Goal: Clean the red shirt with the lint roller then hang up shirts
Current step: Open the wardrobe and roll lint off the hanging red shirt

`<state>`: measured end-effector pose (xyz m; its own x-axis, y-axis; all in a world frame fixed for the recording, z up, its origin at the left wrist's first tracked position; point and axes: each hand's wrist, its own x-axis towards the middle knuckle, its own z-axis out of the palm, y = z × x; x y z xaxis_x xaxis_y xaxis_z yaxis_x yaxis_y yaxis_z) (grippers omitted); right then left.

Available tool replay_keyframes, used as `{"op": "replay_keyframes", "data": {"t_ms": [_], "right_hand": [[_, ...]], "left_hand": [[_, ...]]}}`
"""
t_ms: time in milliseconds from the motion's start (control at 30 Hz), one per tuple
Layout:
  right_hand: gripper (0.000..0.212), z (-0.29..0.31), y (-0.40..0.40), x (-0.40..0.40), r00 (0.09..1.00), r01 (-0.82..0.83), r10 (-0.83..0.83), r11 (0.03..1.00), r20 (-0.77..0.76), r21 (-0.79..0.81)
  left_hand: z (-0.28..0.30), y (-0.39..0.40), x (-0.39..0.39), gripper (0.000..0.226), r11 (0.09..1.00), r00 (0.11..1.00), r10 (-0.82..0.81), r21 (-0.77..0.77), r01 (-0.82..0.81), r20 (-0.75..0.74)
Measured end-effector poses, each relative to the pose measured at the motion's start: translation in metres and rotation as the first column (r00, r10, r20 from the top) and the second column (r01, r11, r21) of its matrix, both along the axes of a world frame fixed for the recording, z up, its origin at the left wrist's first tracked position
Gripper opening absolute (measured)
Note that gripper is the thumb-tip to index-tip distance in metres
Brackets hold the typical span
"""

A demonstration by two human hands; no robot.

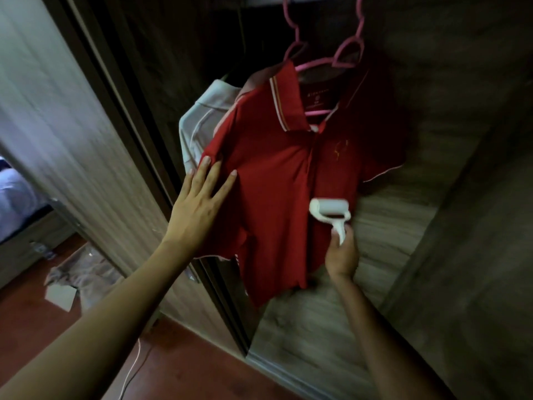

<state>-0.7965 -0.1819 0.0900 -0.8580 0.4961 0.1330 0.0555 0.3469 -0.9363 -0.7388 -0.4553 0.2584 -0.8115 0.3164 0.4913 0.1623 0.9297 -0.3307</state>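
Head view: my left hand (199,203) lies flat on the red shirt (277,180), fingers (227,183) straight and spread, pressing the cloth near its left sleeve. My right hand (341,254) grips the handle of the white lint roller (330,213), fingers curled round it, thumb on top. The roller's drum lies against the shirt's front, near its right edge and below the chest.

The shirt is a polo with a striped collar edge. It hangs on a pink hanger (320,64) in front of a wooden wardrobe door (418,226). The hanger's upper part has looped shapes and runs out of the top of the picture, so I cannot tell what it hooks onto. Inside the neck sits a dark label (315,96) with pale print, too small and blurred for me to read. On the chest there is a small yellowish emblem (341,148); I cannot make out its shape.

Just behind the red shirt, to its left, hangs a white shirt (202,122), partly covered by it. It sits in the dark gap of the open wardrobe (178,53), whose inside is too dim to show anything else.

On the reddish floor (184,368) at lower left lies a crumpled pale cloth (86,272) with a flat white piece (62,295) beside it, and a thin white cord (134,368) runs along the floor. A bed (17,203) with light bedding shows at the far left edge.
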Motion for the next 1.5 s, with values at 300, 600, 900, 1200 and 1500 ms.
{"op": "replay_keyframes", "data": {"t_ms": [300, 600, 900, 1200, 1500], "right_hand": [[0.038, 0.077, -0.056, 0.015, 0.9, -0.102, 0.152, 0.985, -0.41, 0.141], [0.037, -0.055, -0.074, 0.082, 0.87, -0.492, 0.423, 0.765, 0.251, 0.416], [0.034, -0.01, -0.097, 0.083, 0.929, -0.368, 0.318, 0.846, 0.19, 0.384], [0.03, -0.004, -0.114, 0.147, 0.967, -0.178, 0.102, 0.926, 0.235, 0.331], [0.03, 0.106, -0.124, 0.227, 0.987, 0.147, -0.119, 0.943, -0.111, 0.297]], "left_hand": [[0.0, 0.01, 0.002, 0.059, 0.998, 1.0, -0.019, 0.058, 0.019, 0.003], [-0.004, 0.0, 0.005, 0.061, 0.996, 0.994, -0.083, 0.034, 0.086, -0.073], [-0.007, -0.009, 0.013, 0.061, 0.986, 0.984, -0.16, 0.036, 0.164, -0.079], [-0.01, -0.038, 0.031, 0.081, 0.897, 0.908, -0.419, 0.168, 0.408, 0.03], [0.022, -0.05, 0.077, 0.069, 0.805, 0.855, -0.518, 0.324, 0.497, -0.023]]}}
